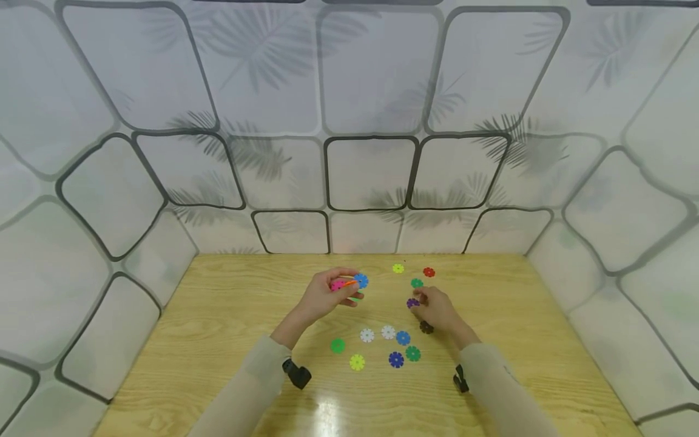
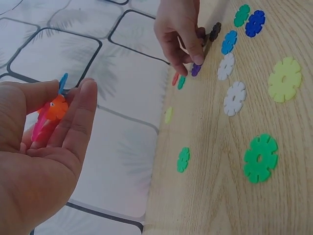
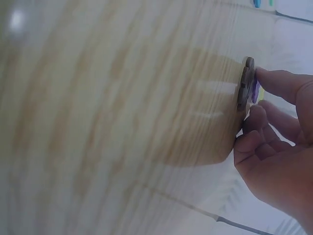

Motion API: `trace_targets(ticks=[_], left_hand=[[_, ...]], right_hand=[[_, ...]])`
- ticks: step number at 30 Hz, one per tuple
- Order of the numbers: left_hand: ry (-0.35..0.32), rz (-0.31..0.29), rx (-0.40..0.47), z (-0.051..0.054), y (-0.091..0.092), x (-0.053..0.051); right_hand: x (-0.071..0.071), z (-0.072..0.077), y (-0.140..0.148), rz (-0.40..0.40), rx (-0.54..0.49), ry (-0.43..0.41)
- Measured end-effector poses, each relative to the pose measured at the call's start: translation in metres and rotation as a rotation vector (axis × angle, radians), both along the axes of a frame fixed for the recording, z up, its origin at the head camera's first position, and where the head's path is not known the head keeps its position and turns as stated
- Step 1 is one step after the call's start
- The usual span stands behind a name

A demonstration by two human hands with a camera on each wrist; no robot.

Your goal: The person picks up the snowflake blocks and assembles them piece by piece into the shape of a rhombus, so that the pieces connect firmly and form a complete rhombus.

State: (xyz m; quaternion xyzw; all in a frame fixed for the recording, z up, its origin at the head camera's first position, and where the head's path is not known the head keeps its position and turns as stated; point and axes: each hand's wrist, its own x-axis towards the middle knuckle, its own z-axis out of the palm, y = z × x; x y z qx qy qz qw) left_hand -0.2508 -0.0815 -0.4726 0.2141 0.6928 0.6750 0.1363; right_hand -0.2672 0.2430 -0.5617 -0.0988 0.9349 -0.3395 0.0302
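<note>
My left hand point(image 1: 322, 294) holds a small cluster of slotted plastic snowflake discs above the table: a pink disc point(image 1: 338, 284), an orange disc point(image 2: 57, 107) and a blue disc point(image 1: 361, 280). They look joined together. Farther right, my right hand point(image 1: 438, 308) is low over the tabletop, its thumb and fingers at the edges of a purple disc point(image 1: 412, 303), which it appears to pinch. A dark brown disc point(image 3: 246, 83) lies close by, partly covering the purple one in the right wrist view. Just beyond those fingers lies a green disc point(image 1: 417, 283).
Two white discs point(image 1: 367, 335), a blue disc point(image 1: 403, 337), a dark blue disc point(image 1: 395, 359) and several green and yellow discs lie nearer me on the wooden table point(image 1: 218, 364). A red disc point(image 1: 429, 272) and a yellow disc point(image 1: 398, 268) lie toward the patterned backdrop point(image 1: 371, 176).
</note>
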Motion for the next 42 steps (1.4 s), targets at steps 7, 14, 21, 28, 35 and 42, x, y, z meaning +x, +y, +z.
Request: trace_targets(ticks=[7, 14, 21, 28, 35, 42], left_hand=[[-0.003, -0.004, -0.009, 0.001, 0.000, 0.001], [0.007, 0.005, -0.028, 0.002, 0.000, 0.000], [-0.019, 0.011, -0.025, 0.004, 0.001, 0.000], [-0.001, 0.033, -0.082, 0.007, 0.002, 0.002], [0.006, 0.039, -0.098, 0.007, 0.003, 0.002], [0.012, 0.054, -0.121, 0.009, 0.003, 0.003]], right_hand=[[0.003, 0.007, -0.005, -0.023, -0.002, -0.028], [0.007, 0.019, -0.009, -0.041, -0.065, -0.039], [0.009, 0.038, -0.015, -0.022, -0.094, 0.049], [0.010, 0.055, -0.022, 0.025, -0.154, 0.096], [0.012, 0.075, -0.033, 0.079, -0.211, 0.153], [0.015, 0.091, -0.047, 0.124, -0.261, 0.193]])
